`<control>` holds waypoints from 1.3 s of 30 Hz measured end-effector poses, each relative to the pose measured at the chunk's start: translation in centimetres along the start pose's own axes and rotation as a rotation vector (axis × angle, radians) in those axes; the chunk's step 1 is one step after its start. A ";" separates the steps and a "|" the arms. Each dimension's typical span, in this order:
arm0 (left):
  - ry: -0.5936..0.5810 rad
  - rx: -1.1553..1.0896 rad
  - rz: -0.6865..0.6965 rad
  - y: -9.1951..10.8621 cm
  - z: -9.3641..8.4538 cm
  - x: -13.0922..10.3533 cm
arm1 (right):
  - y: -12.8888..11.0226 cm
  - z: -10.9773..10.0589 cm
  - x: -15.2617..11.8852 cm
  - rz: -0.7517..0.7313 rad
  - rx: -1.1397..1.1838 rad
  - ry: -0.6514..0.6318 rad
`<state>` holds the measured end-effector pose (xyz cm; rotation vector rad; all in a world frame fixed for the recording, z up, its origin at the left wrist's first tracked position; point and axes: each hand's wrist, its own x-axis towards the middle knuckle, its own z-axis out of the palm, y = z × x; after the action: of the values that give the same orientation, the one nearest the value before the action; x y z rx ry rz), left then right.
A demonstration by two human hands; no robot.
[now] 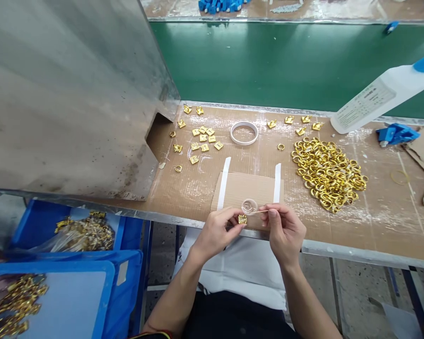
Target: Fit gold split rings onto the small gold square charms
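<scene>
Between the thumb and fingers of my left hand [217, 234] is a small square gold piece [242, 219], held at the bench's front edge. My right hand [285, 230] pinches a thin pale stick [259, 212], perhaps a toothpick, whose tip points left toward the gold piece. Whether the tip touches it I cannot tell. Just beyond the fingers a small clear round dish [249, 206] rests on a cardboard sheet [250, 183], which has white tape strips on both sides.
A heap of gold rings [330, 174] lies to the right, with several square gold pieces [203, 138] at the left. A tape roll [244, 133] lies between. A white bottle [381, 99] leans at back right. A metal housing [74, 94] and blue bins [127, 263] stand left.
</scene>
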<state>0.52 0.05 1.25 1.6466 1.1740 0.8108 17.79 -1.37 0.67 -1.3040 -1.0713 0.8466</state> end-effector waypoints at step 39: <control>0.000 0.069 0.094 -0.3 0.3 -0.3 | 1.0 -0.4 -1.6 -0.251 -0.126 -0.227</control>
<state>0.61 -0.27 0.85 1.7692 1.1422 0.8369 17.80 -2.87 -0.48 -1.1639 -1.4548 0.7588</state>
